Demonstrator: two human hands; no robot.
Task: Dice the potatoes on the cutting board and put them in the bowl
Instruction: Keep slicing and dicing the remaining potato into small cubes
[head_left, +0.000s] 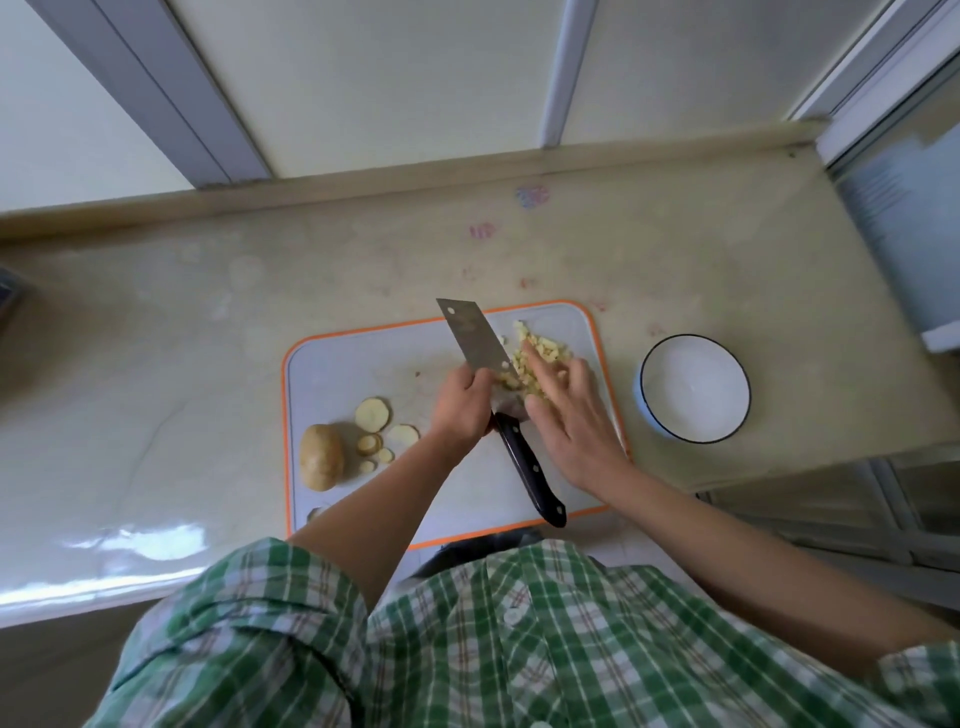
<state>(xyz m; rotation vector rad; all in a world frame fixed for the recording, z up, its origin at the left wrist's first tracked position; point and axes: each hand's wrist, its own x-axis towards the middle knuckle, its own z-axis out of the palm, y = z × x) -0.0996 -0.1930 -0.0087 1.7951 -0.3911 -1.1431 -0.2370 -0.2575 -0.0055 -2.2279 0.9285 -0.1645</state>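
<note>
On the orange-rimmed cutting board (353, 364) lies a pile of diced potato (543, 351) at the far right. The cleaver (470, 338) stands tilted on the board to the left of the pile. My left hand (462, 402) grips it at the heel of the blade, and its black handle sticks out free toward me. My right hand (569, 415) lies with straight fingers on the dice, against the blade. A whole unpeeled potato (321, 457) and several round potato slices (373, 414) sit at the board's left edge. The white bowl (696, 389) with a dark rim stands to the right of the board.
The board lies on a pale stained counter (208, 338) with a raised back edge and white wall panels behind. The counter ends just right of the bowl, beside a window frame (893, 234). My checked shirt fills the bottom of the view.
</note>
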